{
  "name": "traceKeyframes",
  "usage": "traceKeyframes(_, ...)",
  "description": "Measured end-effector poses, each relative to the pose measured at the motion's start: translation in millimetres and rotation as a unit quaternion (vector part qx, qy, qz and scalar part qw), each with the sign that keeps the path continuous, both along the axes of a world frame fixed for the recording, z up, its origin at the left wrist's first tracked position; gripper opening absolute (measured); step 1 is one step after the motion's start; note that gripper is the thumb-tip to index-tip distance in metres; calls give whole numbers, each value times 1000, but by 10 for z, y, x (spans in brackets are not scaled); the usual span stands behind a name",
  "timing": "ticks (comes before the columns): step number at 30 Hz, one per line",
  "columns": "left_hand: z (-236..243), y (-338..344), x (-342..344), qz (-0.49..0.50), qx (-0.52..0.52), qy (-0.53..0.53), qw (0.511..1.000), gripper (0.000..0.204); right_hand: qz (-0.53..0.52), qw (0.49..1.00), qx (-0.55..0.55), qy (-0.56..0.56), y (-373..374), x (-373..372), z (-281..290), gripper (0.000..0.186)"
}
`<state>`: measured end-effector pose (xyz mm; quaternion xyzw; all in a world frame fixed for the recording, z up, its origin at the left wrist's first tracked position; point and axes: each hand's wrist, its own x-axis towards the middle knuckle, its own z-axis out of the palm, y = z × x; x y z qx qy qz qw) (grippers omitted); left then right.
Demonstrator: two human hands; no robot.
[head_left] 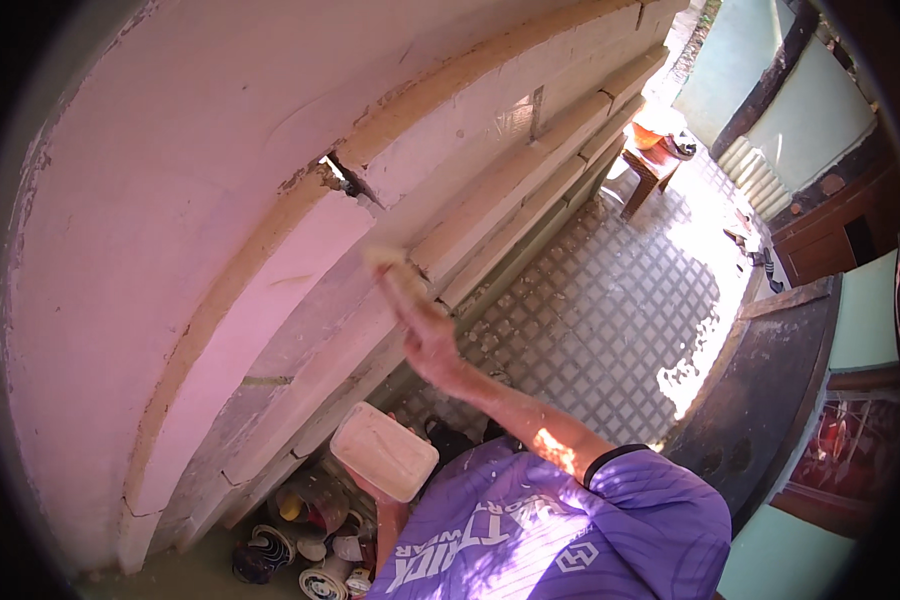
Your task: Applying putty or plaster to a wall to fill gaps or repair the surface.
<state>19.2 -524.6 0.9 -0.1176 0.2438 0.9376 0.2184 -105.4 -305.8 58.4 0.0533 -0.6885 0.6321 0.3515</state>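
My right hand (428,345) is wrapped round a pale brush (385,268), slightly blurred, raised before the pink-painted wall (120,250) and its stepped ledges (230,280). Above the brush, one ledge has a broken, dark gap (347,180). Low in the view, my left hand (368,482), mostly hidden, grips a pale rectangular container (384,450) coated with pinkish-white material, held beside my purple shirt.
Cans and containers (305,530) crowd the floor at lower left. A patterned tiled floor (590,320) runs alongside the wall to a small wooden stool (645,175) piled with items. A dark low partition (750,380) and brown door (840,235) stand at right.
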Motion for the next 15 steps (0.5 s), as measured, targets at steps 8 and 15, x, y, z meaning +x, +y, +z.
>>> traceKeyframes(8, -19, 143, 62, 14, 16, 19, 1000, 88, -160, 978, 6, -131, -12, -539, 84, 95)
traceKeyframes(15, -109, 98, 209, 77, -53, 14, 996, 83, 62, 971, -155, -171, -74, 242, 207, 78)
